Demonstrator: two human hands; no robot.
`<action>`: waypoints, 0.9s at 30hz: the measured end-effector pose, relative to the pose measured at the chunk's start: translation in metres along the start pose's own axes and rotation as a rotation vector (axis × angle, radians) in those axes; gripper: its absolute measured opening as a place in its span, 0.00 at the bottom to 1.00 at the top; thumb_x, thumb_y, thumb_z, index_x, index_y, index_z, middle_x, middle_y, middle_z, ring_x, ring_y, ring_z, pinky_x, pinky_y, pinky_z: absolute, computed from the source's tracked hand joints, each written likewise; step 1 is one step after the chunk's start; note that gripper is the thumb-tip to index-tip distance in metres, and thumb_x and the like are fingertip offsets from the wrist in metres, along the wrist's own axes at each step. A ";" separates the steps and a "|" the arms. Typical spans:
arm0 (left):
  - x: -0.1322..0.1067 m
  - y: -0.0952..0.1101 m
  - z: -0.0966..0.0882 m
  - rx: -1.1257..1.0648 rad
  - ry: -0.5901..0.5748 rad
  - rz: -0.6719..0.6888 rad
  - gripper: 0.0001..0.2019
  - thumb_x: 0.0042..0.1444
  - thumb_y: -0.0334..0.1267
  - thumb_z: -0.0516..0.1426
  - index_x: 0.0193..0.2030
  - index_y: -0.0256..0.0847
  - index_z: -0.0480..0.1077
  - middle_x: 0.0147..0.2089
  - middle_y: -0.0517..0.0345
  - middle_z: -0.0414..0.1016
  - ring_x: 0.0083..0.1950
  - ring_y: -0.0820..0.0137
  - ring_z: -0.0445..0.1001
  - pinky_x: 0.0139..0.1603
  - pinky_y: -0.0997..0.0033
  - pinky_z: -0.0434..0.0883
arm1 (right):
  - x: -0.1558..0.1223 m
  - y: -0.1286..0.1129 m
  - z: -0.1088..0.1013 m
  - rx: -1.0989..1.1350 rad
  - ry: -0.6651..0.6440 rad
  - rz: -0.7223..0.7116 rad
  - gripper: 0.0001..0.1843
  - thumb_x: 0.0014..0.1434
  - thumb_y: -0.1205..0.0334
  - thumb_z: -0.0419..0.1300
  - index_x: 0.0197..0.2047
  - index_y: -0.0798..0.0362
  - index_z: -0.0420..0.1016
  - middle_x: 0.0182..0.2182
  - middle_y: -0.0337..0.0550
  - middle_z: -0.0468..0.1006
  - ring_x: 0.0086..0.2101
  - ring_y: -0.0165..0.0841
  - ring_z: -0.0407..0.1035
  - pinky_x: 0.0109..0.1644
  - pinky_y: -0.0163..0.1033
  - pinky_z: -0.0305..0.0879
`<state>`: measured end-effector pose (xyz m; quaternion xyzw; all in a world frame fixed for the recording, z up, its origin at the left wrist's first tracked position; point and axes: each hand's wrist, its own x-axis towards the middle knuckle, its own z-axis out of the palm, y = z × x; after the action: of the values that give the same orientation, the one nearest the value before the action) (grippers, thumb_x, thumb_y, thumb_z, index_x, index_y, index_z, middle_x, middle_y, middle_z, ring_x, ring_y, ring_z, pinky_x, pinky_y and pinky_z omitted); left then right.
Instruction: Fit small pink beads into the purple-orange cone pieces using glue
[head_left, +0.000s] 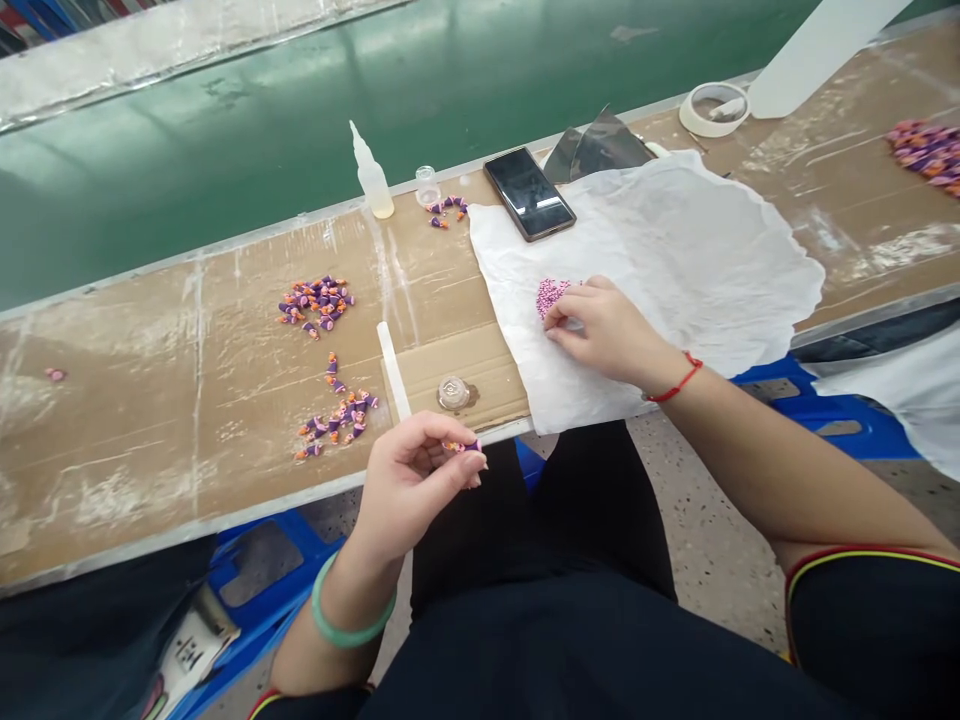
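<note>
My left hand (412,480) is closed near the table's front edge, pinching a small purple, pink and orange figure (471,447) between thumb and fingers. My right hand (604,325) reaches over the white cloth (705,250), its fingertips drawn together at the edge of a pile of tiny pink beads (551,294). Whatever those fingertips hold, if anything, is too small to make out. Between the hands, a small clear round dish (453,392) sits on a cardboard piece (495,370). A white strip (393,370) lies just beyond my left hand.
Similar small figures lie in one group (319,303) and a nearer group (341,420) on the left. A dropper bottle (373,180), a clear cup (427,186) and a phone (529,194) are farther back. A tape roll (714,110) and a larger figure pile (930,155) are right.
</note>
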<state>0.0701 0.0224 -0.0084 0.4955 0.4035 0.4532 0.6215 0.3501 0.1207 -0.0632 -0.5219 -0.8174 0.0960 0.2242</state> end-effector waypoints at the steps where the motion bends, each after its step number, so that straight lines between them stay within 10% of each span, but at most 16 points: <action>1: 0.000 -0.001 0.000 -0.023 0.001 0.009 0.05 0.52 0.28 0.68 0.34 0.40 0.78 0.27 0.61 0.79 0.24 0.76 0.78 0.26 0.84 0.76 | 0.000 0.000 0.000 0.001 0.000 -0.005 0.05 0.57 0.68 0.58 0.30 0.52 0.72 0.32 0.45 0.80 0.35 0.41 0.67 0.48 0.50 0.62; 27: -0.013 -0.024 -0.002 0.023 0.016 -0.075 0.07 0.56 0.39 0.67 0.33 0.39 0.77 0.28 0.57 0.80 0.24 0.76 0.75 0.24 0.84 0.71 | 0.005 -0.008 -0.004 -0.082 -0.080 0.074 0.06 0.58 0.69 0.58 0.31 0.54 0.74 0.35 0.50 0.79 0.39 0.43 0.64 0.49 0.48 0.60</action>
<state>0.0684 0.0082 -0.0317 0.4835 0.4319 0.4291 0.6290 0.3432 0.1215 -0.0555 -0.5562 -0.8092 0.0915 0.1659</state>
